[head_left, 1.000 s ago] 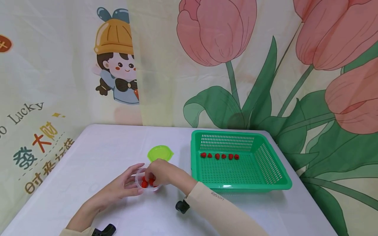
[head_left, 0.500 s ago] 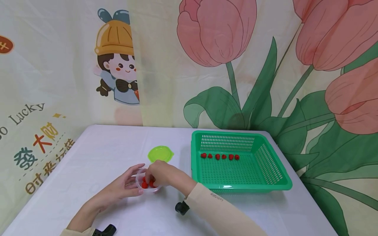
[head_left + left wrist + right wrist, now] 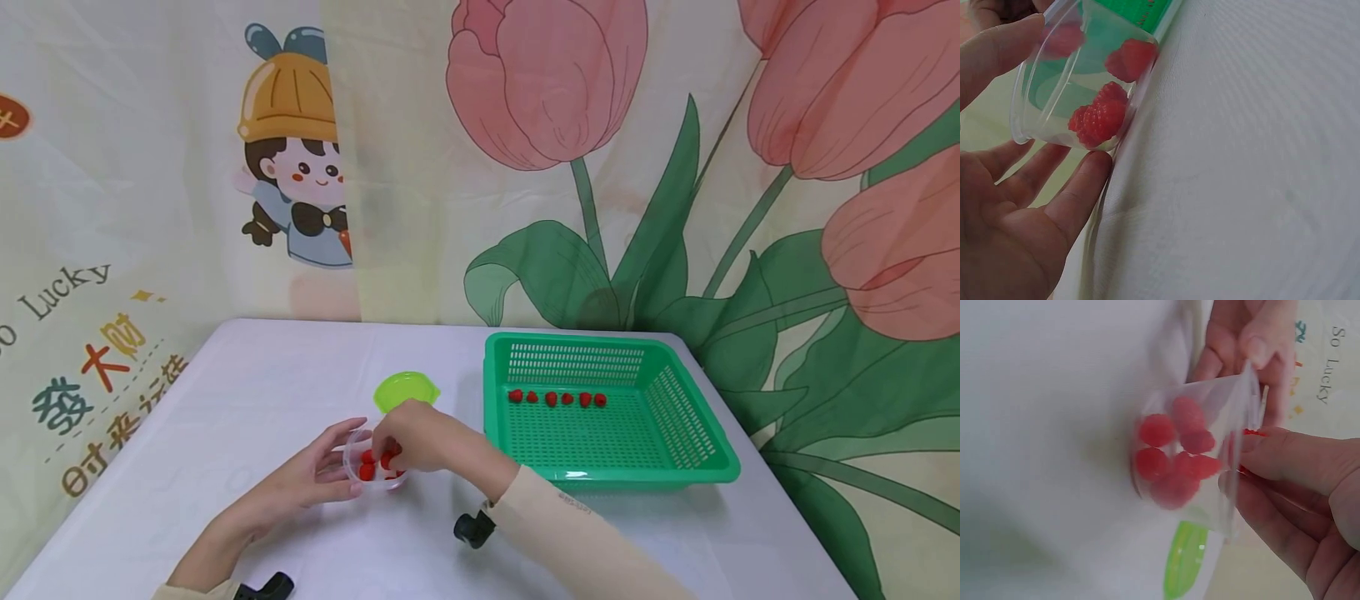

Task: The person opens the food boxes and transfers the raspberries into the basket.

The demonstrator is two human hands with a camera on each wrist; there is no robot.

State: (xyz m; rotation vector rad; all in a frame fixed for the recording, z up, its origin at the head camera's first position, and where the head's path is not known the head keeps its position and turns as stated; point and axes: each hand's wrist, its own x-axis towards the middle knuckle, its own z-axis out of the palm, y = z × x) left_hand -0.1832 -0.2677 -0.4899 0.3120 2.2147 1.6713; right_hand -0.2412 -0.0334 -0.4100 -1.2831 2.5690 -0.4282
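Clear cup point(image 3: 1213, 494) stands on the white desk point(image 3: 360, 550), front and centre-left. Left hand point(image 3: 315, 471) at the cup's 9 o'clock, holding it: thumb at the rim, other fingers against the far side and low near the base. Right hand point(image 3: 416, 437) comes in from the cup's 4 o'clock, knuckles at about 1 o'clock of it, fingertips at the cup's mouth. Right grip is a thumb-and-finger pinch on one red raspberry point(image 3: 1251, 432), right at the rim.

More raspberries in the cup point(image 3: 1157, 430), bunched toward the base; seen through a cloudy wall and some blur, so the exact count is hard to call, maybe seven.

Lime-green lid point(image 3: 407, 388) lies on the desk at the cup's 1 o'clock, just beside it, tab pointing to 3 o'clock; right hand overlaps its near edge in the head view.

Green basket point(image 3: 611, 477) sits between 2 and 3 o'clock of the cup, apart from it, slotted walls, mesh floor. Inside, a row of six red berries point(image 3: 551, 399) running from the basket's 9 toward its 3 o'clock, nearer the 12 o'clock wall, small gaps between.

Both sleeves cream; black wrist camera point(image 3: 474, 530) on the right, another black camera point(image 3: 266, 587) on the left. Behind the desk, a printed backdrop: pink tulips point(image 3: 551, 83) from 12 to 2 o'clock, cartoon figure point(image 3: 307, 175) at 11, lettering point(image 3: 71, 287) at 9.
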